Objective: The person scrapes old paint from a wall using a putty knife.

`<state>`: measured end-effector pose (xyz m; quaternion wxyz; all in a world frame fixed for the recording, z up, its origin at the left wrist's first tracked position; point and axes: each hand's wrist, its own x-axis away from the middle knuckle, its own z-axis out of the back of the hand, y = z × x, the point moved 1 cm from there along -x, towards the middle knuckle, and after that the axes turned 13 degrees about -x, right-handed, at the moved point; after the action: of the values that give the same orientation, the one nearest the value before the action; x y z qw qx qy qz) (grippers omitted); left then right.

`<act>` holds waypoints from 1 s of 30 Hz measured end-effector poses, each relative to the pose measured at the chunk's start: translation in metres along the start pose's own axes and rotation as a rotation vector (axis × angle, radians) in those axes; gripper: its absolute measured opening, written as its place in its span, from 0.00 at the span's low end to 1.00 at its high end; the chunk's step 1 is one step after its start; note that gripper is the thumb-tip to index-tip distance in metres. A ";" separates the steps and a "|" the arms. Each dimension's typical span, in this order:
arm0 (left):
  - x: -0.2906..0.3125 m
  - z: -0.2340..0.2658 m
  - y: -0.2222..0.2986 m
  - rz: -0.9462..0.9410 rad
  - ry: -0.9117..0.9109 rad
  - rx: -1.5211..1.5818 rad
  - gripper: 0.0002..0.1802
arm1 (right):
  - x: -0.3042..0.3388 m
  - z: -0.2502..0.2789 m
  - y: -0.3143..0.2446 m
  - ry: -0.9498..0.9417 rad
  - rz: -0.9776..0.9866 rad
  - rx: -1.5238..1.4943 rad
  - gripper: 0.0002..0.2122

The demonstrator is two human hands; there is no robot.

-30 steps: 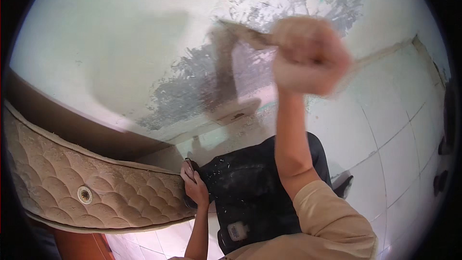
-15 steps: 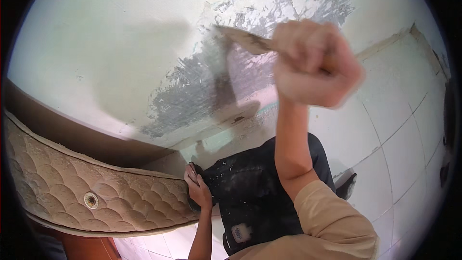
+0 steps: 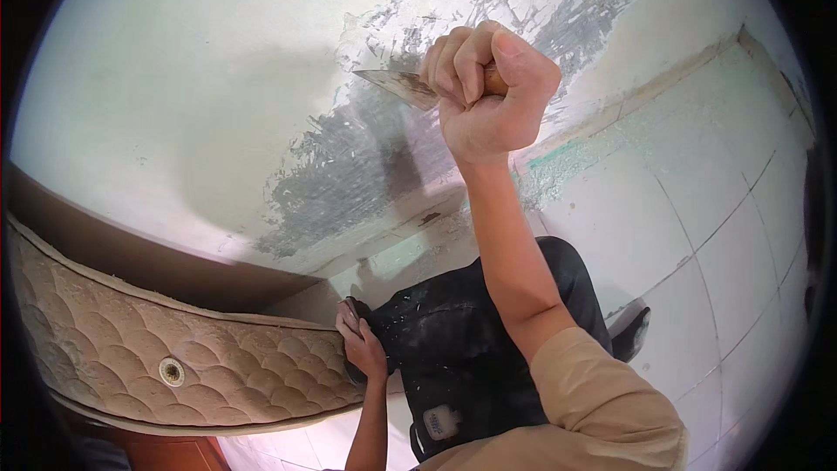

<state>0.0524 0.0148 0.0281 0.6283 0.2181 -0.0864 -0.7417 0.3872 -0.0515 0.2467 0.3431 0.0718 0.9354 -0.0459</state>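
The right hand [image 3: 499,98] grips a wooden-handled pointed trowel [image 3: 397,85]; below it, a wall patch [image 3: 336,179] looks stripped grey; leftward, pale coating [image 3: 235,87] remains. Left hand's [image 3: 366,351] grasp: cannot tell.

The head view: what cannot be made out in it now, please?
All in the head view:
Most of the brown wooden handle of the pointed metal blade: hidden by the closed bare right hand.
What the bare left hand holds, if anything: the hand itself covers it.
Left end of the tan quilted mattress: cut off by the dark picture rim.
Marks on the white square patch on the black trousers: too small.
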 end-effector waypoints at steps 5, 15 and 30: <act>0.005 0.003 0.011 -0.017 0.047 -0.017 0.24 | -0.007 0.001 -0.029 -0.049 0.056 -0.227 0.18; 0.004 0.000 0.004 0.017 0.007 -0.024 0.25 | -0.007 -0.001 -0.023 0.032 0.194 0.399 0.16; 0.000 -0.002 -0.004 -0.036 0.082 -0.060 0.25 | -0.003 -0.001 -0.010 0.052 -0.033 -0.124 0.16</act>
<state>0.0493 0.0161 0.0246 0.6243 0.2308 -0.0347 -0.7455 0.3873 -0.0620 0.2500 0.3219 0.0359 0.9461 0.0082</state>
